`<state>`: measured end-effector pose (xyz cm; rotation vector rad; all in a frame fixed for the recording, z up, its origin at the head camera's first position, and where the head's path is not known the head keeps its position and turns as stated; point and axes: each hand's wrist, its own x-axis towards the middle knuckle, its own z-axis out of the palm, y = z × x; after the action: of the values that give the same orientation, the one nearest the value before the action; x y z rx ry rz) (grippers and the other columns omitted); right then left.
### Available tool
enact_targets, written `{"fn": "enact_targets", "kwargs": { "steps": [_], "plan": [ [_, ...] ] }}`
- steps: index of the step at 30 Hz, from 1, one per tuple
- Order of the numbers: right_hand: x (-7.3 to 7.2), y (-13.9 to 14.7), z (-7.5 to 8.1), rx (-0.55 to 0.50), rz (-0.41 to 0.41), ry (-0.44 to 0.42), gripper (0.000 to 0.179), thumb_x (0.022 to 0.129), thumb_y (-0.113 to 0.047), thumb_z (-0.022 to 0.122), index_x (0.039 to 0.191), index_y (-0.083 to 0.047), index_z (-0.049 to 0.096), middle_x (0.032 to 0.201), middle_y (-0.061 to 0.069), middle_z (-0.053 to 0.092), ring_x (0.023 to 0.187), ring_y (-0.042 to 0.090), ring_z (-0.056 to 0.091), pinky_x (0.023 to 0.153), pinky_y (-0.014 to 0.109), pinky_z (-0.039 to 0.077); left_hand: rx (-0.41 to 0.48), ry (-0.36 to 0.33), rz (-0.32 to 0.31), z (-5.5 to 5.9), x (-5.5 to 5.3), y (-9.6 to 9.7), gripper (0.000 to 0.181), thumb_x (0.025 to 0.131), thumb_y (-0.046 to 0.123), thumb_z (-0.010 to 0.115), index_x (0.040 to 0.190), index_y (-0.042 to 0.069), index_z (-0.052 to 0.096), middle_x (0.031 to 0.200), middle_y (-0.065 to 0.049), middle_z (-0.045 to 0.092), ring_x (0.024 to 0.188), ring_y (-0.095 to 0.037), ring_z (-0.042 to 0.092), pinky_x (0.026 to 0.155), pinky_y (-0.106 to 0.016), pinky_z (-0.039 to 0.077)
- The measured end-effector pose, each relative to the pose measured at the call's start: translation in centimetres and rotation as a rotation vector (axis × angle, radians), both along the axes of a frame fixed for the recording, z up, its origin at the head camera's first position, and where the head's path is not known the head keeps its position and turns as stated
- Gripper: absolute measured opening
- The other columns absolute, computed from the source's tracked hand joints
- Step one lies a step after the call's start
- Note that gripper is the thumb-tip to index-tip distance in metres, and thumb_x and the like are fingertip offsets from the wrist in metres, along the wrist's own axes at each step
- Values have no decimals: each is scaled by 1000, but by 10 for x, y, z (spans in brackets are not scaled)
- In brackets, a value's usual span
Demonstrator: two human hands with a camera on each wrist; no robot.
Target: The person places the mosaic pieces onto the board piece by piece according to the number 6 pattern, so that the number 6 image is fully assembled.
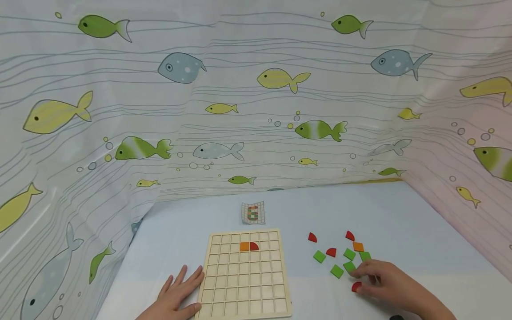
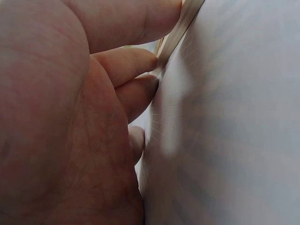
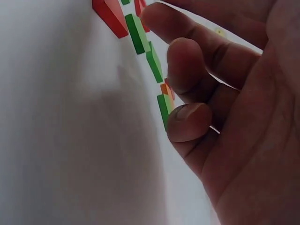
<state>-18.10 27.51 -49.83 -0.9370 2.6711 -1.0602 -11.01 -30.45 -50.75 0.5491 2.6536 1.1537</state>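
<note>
A pale wooden grid board point(image 1: 244, 282) lies on the table, with an orange square point(image 1: 245, 246) and a red quarter-circle piece point(image 1: 254, 246) side by side in an upper row. My left hand point(image 1: 176, 295) rests at the board's left edge, fingers spread and fingertips against its side, as the left wrist view also shows. Over the loose pieces on the right is my right hand point(image 1: 386, 282), its thumb tip at a red quarter-circle piece point(image 1: 356, 287). Its forefinger reaches beside a green square point(image 1: 349, 266). In the right wrist view, the other fingers point(image 3: 187, 122) are loosely bent, with nothing between them.
More green squares point(image 1: 337, 271), red quarter-circles point(image 1: 312, 237) and an orange square point(image 1: 358, 246) lie scattered right of the board. Behind the board is a small printed card point(image 1: 253, 213) with a coloured grid pattern. A fish-patterned curtain point(image 1: 256, 133) encloses the back and sides.
</note>
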Motion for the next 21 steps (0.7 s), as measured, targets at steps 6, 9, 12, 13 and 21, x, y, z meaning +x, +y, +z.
{"fn": "enact_targets", "kwargs": {
  "steps": [6,9,12,13,21],
  "plan": [
    [-1,4,-5,-20,105,17,23,88,-28,78,110,-29,74,96,-16,61,73,1,52,60,18,44,27,-27,-2,2,0,1,63,97,27,61,152,6,38,158,-20,23,130,23,-15,101,-58,-25],
    [-1,4,-6,-6,120,9,23,88,-28,77,110,-30,74,95,-17,59,73,-1,51,60,18,44,27,-22,-12,3,-1,2,63,97,26,62,151,3,39,157,-23,23,129,23,-15,98,-70,-20],
    [-2,4,-6,1,118,1,22,88,-28,77,110,-28,75,96,-17,59,74,-1,51,60,19,44,2,-32,-8,5,-2,2,64,97,27,62,151,3,39,157,-24,23,127,25,-15,96,-74,-15],
    [-2,3,-6,2,117,-2,21,89,-27,77,110,-27,75,97,-16,59,75,0,51,60,19,44,-9,-35,-5,5,-2,2,64,97,28,62,151,3,39,157,-24,23,127,25,-16,96,-74,-14],
    [-3,3,-5,34,96,-9,22,89,-27,76,111,-23,76,98,-17,57,75,-1,49,60,19,43,-28,-53,-8,7,-3,0,65,98,29,61,152,3,37,157,-25,21,125,27,-17,96,-75,-14]
  ]
}}
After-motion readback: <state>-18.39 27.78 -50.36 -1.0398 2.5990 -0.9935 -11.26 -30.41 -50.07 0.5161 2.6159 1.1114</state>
